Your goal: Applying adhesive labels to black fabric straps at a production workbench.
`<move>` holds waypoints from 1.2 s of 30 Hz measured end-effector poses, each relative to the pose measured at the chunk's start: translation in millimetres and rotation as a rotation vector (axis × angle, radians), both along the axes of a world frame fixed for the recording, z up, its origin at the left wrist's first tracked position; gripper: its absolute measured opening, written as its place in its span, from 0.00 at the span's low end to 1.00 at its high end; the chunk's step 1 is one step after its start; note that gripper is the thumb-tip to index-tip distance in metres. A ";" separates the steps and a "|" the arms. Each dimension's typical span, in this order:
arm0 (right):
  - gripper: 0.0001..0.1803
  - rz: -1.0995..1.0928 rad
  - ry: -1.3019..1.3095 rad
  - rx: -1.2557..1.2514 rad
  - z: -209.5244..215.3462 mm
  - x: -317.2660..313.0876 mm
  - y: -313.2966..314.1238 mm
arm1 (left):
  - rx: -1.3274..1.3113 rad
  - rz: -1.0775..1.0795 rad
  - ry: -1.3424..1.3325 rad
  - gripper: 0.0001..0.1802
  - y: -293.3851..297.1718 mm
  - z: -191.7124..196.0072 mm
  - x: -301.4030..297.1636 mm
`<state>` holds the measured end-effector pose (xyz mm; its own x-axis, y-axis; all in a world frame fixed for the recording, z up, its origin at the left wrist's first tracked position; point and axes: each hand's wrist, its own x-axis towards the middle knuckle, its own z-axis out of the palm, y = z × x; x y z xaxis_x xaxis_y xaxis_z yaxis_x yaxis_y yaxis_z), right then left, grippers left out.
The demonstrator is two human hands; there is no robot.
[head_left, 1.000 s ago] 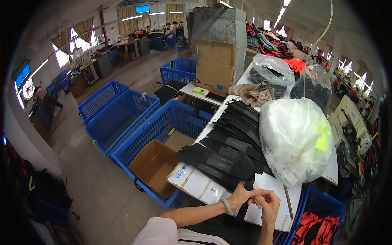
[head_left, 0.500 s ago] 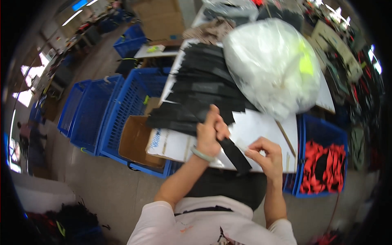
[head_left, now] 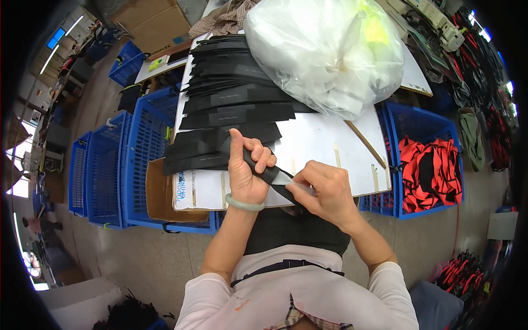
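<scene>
Black fabric strip (head_left: 268, 175) runs through the left hand (head_left: 246, 170), fingers curled tight around it; the right hand (head_left: 324, 192) pinches its lower end between thumb and fingertips, above the white table (head_left: 324, 140) edge.
</scene>
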<state>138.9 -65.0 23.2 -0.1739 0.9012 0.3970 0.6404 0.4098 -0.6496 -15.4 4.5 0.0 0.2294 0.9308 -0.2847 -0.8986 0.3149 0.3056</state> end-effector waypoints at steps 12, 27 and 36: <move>0.14 0.017 -0.027 0.069 12.0 -0.9 -6.4 | 0.035 0.076 -0.056 0.25 9.7 -1.9 -8.7; 0.11 0.095 0.102 0.265 -9.1 -8.6 5.2 | -0.017 -0.026 -0.079 0.25 2.8 -0.2 -1.4; 0.11 0.032 0.112 0.377 -32.2 -16.2 6.1 | -0.039 -0.073 -0.117 0.24 -2.2 -1.0 0.7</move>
<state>122.8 -58.9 -9.0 -0.1361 0.6831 0.7175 0.5569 0.6517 -0.5148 -14.7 2.2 -1.1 0.3296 0.8993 -0.2876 -0.9018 0.3900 0.1860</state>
